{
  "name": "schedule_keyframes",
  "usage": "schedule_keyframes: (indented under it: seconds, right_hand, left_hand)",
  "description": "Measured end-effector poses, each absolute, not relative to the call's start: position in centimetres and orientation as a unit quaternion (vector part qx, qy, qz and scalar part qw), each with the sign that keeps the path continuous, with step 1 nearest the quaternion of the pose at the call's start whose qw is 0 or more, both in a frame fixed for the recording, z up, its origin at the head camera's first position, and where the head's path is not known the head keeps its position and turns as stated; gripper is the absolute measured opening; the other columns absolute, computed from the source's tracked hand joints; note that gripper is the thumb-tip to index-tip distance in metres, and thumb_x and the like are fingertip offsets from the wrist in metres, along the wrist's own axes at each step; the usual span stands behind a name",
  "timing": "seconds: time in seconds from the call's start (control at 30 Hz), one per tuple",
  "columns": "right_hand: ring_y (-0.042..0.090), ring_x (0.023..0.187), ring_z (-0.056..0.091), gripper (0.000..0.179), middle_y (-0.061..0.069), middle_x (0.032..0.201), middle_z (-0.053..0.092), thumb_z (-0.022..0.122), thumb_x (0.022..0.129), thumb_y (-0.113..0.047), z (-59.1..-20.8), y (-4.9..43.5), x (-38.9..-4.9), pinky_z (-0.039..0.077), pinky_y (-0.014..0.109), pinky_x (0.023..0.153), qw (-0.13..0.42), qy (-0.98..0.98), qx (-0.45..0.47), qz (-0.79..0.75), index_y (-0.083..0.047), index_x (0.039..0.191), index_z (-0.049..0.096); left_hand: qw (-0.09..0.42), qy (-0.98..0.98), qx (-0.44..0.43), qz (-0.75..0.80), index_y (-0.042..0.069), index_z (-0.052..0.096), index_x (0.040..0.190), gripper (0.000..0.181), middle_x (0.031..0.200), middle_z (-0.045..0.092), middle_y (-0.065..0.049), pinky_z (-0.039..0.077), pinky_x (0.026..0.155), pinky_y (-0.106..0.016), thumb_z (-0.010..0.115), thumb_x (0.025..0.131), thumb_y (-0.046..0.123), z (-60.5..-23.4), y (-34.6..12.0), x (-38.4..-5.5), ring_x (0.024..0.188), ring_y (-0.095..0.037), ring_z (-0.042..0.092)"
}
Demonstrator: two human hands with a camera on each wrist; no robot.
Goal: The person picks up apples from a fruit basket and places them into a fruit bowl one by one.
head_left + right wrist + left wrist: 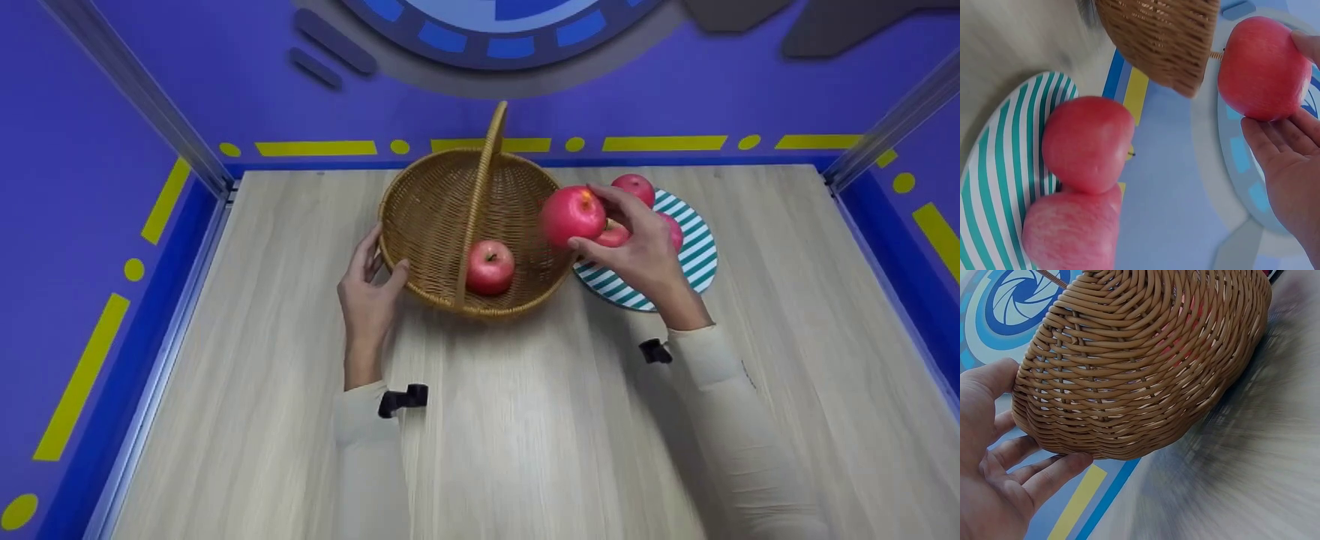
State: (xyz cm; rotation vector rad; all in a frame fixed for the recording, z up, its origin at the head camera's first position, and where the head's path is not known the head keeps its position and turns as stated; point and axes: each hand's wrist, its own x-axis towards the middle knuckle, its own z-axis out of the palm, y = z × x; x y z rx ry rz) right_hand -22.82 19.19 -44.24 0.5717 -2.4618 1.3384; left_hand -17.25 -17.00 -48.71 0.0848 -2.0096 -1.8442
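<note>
Right grip (641,246), half-open, clasps red apple (568,217) near wicker basket (427,217), which left grip (369,291) pinches. We should lower gently, clear of inner apple (490,270).

Blue walls (210,105) around you
Ahead of you, yellow dashes (315,148) run above the pale wood-grain worktop (487,427).
</note>
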Motion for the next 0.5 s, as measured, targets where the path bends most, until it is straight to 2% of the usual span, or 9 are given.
schedule_keyframes:
  seconds: [0.1,0.37,0.5]
  right_hand:
    - [0.023,0.125,0.062,0.075,0.008,0.142,0.064,0.094,0.084,-0.023,-44.2,19.7,-23.0,0.056,0.035,0.104,0.151,-0.851,0.194,0.464,-0.006,0.149,0.060]
    - [0.021,0.125,0.062,0.073,0.008,0.143,0.063,0.093,0.085,-0.017,-44.2,21.2,-23.4,0.053,0.026,0.104,0.180,-0.838,0.196,0.477,-0.003,0.148,0.059]
    - [0.022,0.126,0.062,0.075,0.007,0.145,0.062,0.093,0.084,-0.013,-44.0,21.8,-23.5,0.054,0.029,0.105,0.178,-0.842,0.168,0.482,-0.004,0.149,0.058]
  left_hand:
    - [0.200,-0.719,0.033,-0.664,0.000,0.055,0.153,0.061,0.154,0.054,-0.021,0.043,0.118,-0.041,0.073,0.094,-0.003,-47.7,-16.7,-16.7,0.140,-0.038,0.054]
    - [0.198,-0.718,0.039,-0.666,0.002,0.055,0.153,0.062,0.153,0.055,-0.020,0.044,0.117,-0.044,0.074,0.094,-0.001,-48.1,-16.8,-16.8,0.136,-0.036,0.057]
    - [0.200,-0.717,0.038,-0.666,0.002,0.055,0.153,0.062,0.153,0.056,-0.022,0.044,0.117,-0.044,0.074,0.094,-0.002,-48.1,-16.8,-16.8,0.136,-0.038,0.057]
